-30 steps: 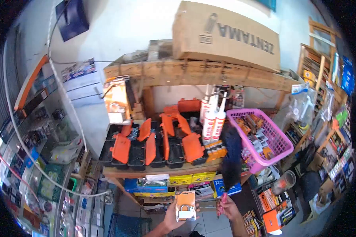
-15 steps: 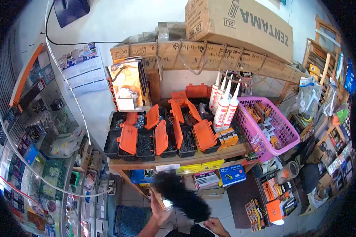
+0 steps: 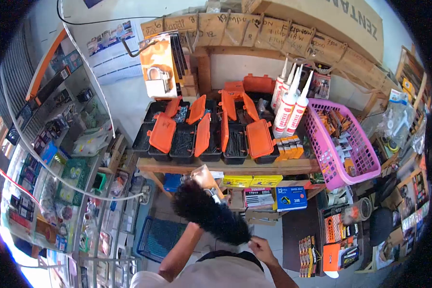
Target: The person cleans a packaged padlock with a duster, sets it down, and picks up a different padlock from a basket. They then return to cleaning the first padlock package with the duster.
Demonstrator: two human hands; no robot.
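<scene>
Gripping the handle of a black duster [image 3: 211, 216], the right hand [image 3: 260, 247] has its fingers curled tight around it; the left hand is hidden behind the bristles, apparently holding a padlock card [image 3: 207, 178]. Beyond stands a wooden shelf [image 3: 235, 167] with orange-lidded boxes [image 3: 204, 132], sealant tubes [image 3: 289, 103] and a pink basket [image 3: 343, 144].
</scene>
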